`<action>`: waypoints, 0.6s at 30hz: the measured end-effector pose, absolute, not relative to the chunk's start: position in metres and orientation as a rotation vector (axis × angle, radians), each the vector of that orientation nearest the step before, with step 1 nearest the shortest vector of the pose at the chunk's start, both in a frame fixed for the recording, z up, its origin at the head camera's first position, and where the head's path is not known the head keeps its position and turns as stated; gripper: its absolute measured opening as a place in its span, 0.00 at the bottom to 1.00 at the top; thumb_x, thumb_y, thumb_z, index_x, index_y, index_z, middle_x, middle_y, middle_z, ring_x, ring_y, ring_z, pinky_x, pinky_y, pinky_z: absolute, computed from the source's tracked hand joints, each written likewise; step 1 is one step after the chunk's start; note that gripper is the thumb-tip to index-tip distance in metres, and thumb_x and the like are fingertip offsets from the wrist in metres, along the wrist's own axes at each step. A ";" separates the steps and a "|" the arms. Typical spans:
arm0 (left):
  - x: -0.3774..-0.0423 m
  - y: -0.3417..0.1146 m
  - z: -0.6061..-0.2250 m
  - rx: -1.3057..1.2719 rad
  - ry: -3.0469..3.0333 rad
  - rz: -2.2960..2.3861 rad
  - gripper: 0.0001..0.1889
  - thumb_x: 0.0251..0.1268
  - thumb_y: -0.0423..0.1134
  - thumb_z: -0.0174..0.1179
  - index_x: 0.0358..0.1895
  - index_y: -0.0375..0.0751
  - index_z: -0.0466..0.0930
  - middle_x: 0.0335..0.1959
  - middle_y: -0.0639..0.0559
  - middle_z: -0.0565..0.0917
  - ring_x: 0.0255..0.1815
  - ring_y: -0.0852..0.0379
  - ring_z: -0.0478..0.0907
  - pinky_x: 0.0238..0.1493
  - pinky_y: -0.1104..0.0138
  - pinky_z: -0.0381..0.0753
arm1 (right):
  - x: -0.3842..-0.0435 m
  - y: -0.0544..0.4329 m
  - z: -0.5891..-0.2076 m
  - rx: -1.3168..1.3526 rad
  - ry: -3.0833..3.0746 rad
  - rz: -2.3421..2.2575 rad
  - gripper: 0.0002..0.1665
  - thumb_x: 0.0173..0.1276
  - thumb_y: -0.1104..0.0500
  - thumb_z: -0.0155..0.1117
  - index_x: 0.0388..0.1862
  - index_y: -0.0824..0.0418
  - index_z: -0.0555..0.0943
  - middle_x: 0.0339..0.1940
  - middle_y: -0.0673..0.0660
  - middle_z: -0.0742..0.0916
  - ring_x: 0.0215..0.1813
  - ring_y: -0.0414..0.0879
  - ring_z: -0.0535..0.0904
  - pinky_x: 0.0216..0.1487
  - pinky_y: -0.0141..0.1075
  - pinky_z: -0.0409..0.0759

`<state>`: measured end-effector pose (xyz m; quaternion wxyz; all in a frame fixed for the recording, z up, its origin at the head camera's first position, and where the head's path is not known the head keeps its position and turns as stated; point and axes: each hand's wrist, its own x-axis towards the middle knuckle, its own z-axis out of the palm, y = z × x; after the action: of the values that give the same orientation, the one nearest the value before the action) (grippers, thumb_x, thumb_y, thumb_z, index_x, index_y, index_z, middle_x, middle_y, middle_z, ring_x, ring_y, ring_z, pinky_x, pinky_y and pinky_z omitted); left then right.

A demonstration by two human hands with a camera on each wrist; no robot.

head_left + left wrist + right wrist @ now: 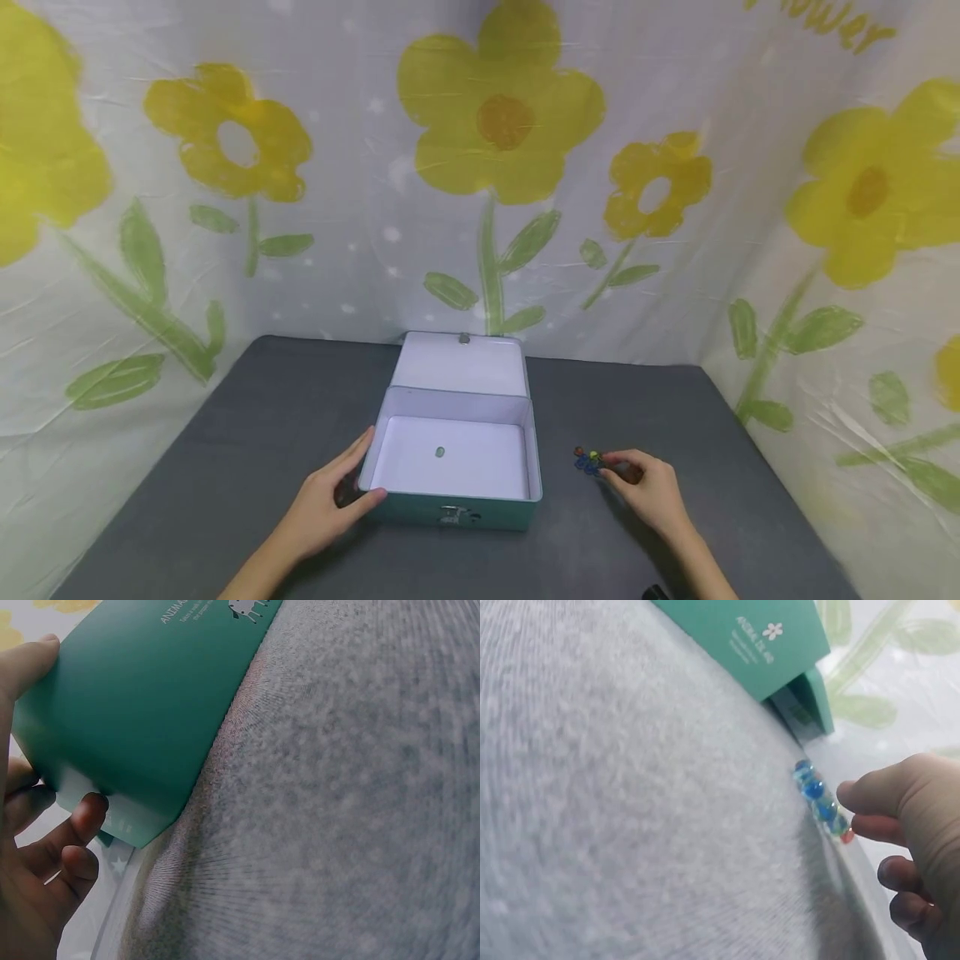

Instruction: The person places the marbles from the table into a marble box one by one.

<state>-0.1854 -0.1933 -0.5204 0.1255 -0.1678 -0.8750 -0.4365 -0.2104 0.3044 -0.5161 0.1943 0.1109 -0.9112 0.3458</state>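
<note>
A teal tin box [495, 512] with a white inside stands with its lid [461, 362] raised at the back. One pale green glass marble [439, 452] lies on its floor. My left hand [327, 504] grips the box's front left corner, thumb at the front rim and fingers along the left side. Right of the box lies a cluster of glass marbles [587, 462], blue, yellow-green and orange-red. Thumb and index finger of my right hand [651, 492] are at the cluster's right edge, slightly apart in the right wrist view [922, 825].
The dark grey cloth-covered table [300, 392] carries the box and marbles. A white curtain with yellow flowers [345, 250] hangs behind it and at both sides. A small black object [655, 592] shows at the bottom edge, right of centre.
</note>
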 end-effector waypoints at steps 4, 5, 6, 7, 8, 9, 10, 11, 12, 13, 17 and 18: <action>-0.186 -0.192 -0.521 -0.504 -2.560 -1.306 0.44 0.67 0.49 0.74 0.83 0.48 0.64 0.81 0.41 0.68 0.43 0.59 0.75 0.30 0.70 0.73 | -0.208 0.307 -0.520 0.261 -2.578 0.964 0.13 0.57 0.69 0.83 0.40 0.61 0.91 0.14 0.42 0.69 0.17 0.31 0.59 0.21 0.30 0.62; -0.186 -0.191 -0.521 -0.503 -2.562 -1.310 0.44 0.67 0.49 0.74 0.83 0.48 0.64 0.81 0.41 0.68 0.46 0.57 0.76 0.31 0.70 0.74 | -0.208 0.308 -0.521 0.256 -2.584 0.965 0.13 0.57 0.69 0.83 0.40 0.61 0.91 0.14 0.42 0.69 0.17 0.31 0.58 0.21 0.30 0.62; -0.186 -0.191 -0.521 -0.497 -2.567 -1.306 0.44 0.67 0.50 0.74 0.83 0.48 0.64 0.81 0.41 0.68 0.46 0.56 0.76 0.32 0.70 0.75 | -0.208 0.308 -0.521 0.256 -2.589 0.964 0.13 0.57 0.69 0.83 0.40 0.61 0.91 0.14 0.43 0.69 0.17 0.31 0.58 0.21 0.30 0.61; -0.185 -0.191 -0.521 -0.488 -2.569 -1.304 0.44 0.67 0.50 0.75 0.83 0.48 0.64 0.81 0.41 0.68 0.47 0.55 0.76 0.32 0.69 0.75 | -0.209 0.308 -0.522 0.255 -2.594 0.960 0.12 0.57 0.69 0.83 0.40 0.61 0.91 0.14 0.43 0.69 0.17 0.31 0.58 0.21 0.30 0.61; -0.185 -0.191 -0.520 -0.481 -2.571 -1.295 0.44 0.67 0.50 0.75 0.83 0.49 0.65 0.80 0.41 0.68 0.49 0.54 0.77 0.34 0.69 0.75 | -0.209 0.308 -0.522 0.254 -2.601 0.958 0.12 0.57 0.69 0.83 0.40 0.61 0.91 0.14 0.43 0.69 0.17 0.31 0.58 0.21 0.30 0.61; -0.185 -0.192 -0.520 -0.477 -2.574 -1.289 0.44 0.67 0.50 0.75 0.83 0.49 0.65 0.80 0.41 0.68 0.51 0.53 0.77 0.35 0.69 0.76 | -0.210 0.307 -0.523 0.253 -2.605 0.957 0.12 0.57 0.69 0.83 0.40 0.60 0.92 0.14 0.43 0.69 0.17 0.31 0.58 0.21 0.30 0.61; -0.184 -0.192 -0.520 -0.472 -2.576 -1.282 0.44 0.67 0.50 0.75 0.83 0.49 0.65 0.80 0.40 0.69 0.52 0.52 0.77 0.36 0.69 0.76 | -0.211 0.307 -0.523 0.251 -2.608 0.954 0.12 0.57 0.69 0.83 0.40 0.60 0.92 0.14 0.43 0.69 0.17 0.32 0.58 0.21 0.30 0.61; -0.184 -0.192 -0.520 -0.467 -2.579 -1.279 0.44 0.67 0.50 0.75 0.83 0.49 0.65 0.80 0.41 0.69 0.53 0.50 0.77 0.36 0.69 0.76 | -0.212 0.306 -0.523 0.246 -2.614 0.956 0.12 0.58 0.69 0.82 0.40 0.60 0.92 0.14 0.43 0.69 0.17 0.32 0.59 0.21 0.30 0.61; -0.184 -0.193 -0.520 -0.464 -2.580 -1.272 0.44 0.66 0.50 0.75 0.83 0.49 0.65 0.80 0.41 0.69 0.54 0.50 0.78 0.36 0.69 0.77 | -0.213 0.306 -0.524 0.239 -2.620 0.958 0.12 0.58 0.69 0.82 0.40 0.60 0.92 0.14 0.44 0.70 0.17 0.32 0.59 0.21 0.30 0.61; -0.184 -0.193 -0.519 -0.464 -2.582 -1.267 0.44 0.67 0.50 0.75 0.83 0.49 0.65 0.80 0.41 0.69 0.57 0.49 0.79 0.37 0.69 0.78 | -0.213 0.305 -0.524 0.232 -2.624 0.958 0.12 0.58 0.69 0.82 0.40 0.59 0.92 0.14 0.44 0.70 0.17 0.32 0.59 0.22 0.30 0.61; -0.184 -0.195 -0.519 -0.473 -2.587 -1.259 0.44 0.67 0.51 0.74 0.83 0.47 0.65 0.80 0.39 0.68 0.67 0.40 0.78 0.41 0.66 0.82 | -0.215 0.304 -0.525 0.212 -2.625 0.973 0.11 0.58 0.68 0.83 0.40 0.59 0.92 0.15 0.44 0.71 0.18 0.33 0.60 0.22 0.30 0.62; -0.184 -0.195 -0.519 -0.476 -2.589 -1.249 0.44 0.67 0.52 0.74 0.83 0.47 0.65 0.80 0.38 0.68 0.70 0.37 0.76 0.44 0.64 0.83 | -0.215 0.303 -0.525 0.209 -2.622 0.979 0.11 0.58 0.68 0.83 0.40 0.59 0.92 0.15 0.44 0.71 0.18 0.33 0.61 0.23 0.30 0.63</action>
<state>-0.1845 -0.1951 -0.5191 0.1138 -0.1622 -0.8828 -0.4258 -0.2154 0.3032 -0.5246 0.1668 0.0734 -0.9212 0.3438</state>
